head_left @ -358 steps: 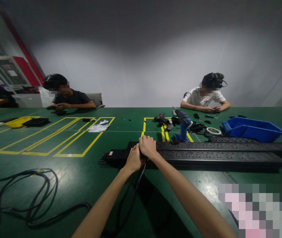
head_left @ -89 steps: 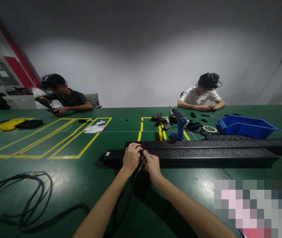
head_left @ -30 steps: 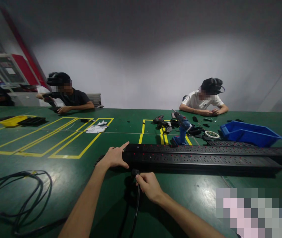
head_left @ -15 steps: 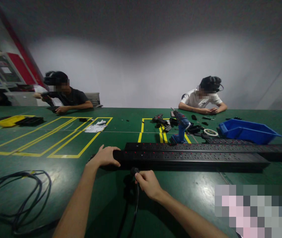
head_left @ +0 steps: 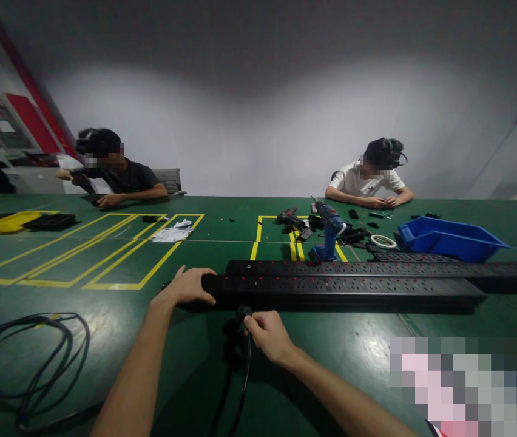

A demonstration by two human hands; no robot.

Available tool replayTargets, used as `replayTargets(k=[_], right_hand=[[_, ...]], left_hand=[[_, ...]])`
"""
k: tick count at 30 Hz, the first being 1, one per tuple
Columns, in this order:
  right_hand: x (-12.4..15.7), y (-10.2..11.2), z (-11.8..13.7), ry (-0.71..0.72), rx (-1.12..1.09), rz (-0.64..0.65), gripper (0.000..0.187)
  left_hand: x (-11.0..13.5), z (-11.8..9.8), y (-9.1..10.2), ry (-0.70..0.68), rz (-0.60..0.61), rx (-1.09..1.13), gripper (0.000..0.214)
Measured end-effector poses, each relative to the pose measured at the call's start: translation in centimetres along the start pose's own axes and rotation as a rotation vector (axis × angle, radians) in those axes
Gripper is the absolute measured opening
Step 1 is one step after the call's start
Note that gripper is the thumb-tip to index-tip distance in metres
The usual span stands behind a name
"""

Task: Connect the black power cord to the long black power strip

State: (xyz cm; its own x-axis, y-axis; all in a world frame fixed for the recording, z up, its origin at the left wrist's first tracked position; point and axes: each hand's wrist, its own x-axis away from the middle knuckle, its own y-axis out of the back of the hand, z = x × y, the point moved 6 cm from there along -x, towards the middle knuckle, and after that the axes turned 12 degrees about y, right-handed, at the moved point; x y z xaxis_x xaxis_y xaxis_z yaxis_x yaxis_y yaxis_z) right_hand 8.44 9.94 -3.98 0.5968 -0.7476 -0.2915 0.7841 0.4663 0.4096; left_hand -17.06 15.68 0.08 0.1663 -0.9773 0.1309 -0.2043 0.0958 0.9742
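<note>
A long black power strip with red switches lies across the green table in front of me. My left hand is wrapped over its left end. My right hand is closed on a black cable just below the cable's plug, which sits at the strip's near side. The cable runs down toward me. A second black strip lies right behind the first.
A coil of black cable lies at the left. Behind the strips stand a blue drill, a tape roll and a blue bin. Two people sit at the far edge. Yellow tape outlines mark the table.
My hands parted from the strip's top: the left went to the strip's left end and curled over it, the right dropped to the cable by the plug. The strip slid slightly left.
</note>
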Motion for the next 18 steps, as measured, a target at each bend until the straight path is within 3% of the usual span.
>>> replayTargets(k=[9, 18], right_hand=[[0.0, 0.1, 0.1, 0.013, -0.005, -0.022, 0.049], [-0.2, -0.2, -0.9, -0.019, -0.015, -0.009, 0.052]], left_hand=[[0.3, 0.5, 0.2, 0.006, 0.000, 0.022, 0.076], [0.6, -0.4, 0.7, -0.041, -0.011, 0.003, 0.075]])
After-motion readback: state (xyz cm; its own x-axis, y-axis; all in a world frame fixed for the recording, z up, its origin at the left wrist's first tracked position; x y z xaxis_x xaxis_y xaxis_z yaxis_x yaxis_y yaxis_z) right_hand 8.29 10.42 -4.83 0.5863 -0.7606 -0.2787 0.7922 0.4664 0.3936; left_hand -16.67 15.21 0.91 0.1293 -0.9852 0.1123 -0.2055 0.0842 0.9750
